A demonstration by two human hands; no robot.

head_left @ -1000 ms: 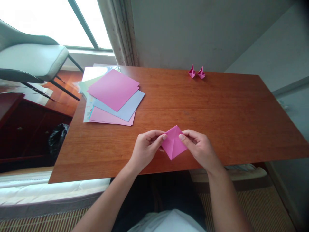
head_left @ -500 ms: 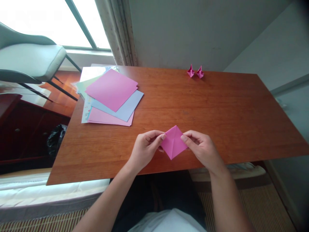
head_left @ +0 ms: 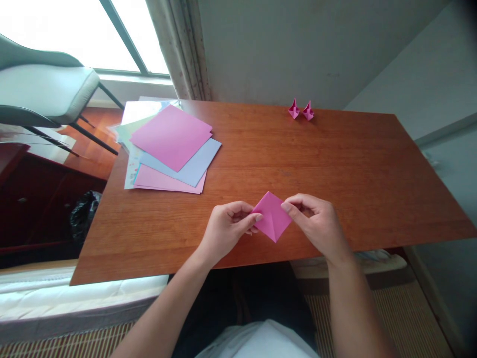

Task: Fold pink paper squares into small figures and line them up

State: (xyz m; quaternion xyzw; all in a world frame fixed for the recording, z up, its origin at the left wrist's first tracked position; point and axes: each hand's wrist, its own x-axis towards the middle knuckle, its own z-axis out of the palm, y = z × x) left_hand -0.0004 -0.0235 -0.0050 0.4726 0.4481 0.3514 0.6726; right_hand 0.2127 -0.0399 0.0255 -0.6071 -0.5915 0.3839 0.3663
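Observation:
A small folded pink origami paper (head_left: 273, 221), diamond-shaped with a crease running down to its lower point, is held between both hands above the near part of the table. My left hand (head_left: 231, 226) pinches its left corner, thumb on top and fingers underneath. At the upper right edge, my right hand (head_left: 313, 219) grips the paper between thumb and forefinger. The fingertips beneath the paper are partly hidden.
On the wooden table (head_left: 346, 169), pink sheets (head_left: 173, 136) lie over a blue sheet (head_left: 203, 159) and more papers at the left. Two small pink folded figures (head_left: 294, 110) stand at the back edge. A chair (head_left: 48, 92) stands beyond the left side.
The paper has turned slightly, its lower point swinging to the right. My right hand has shifted a little up and right; my left thumb reaches further over the paper.

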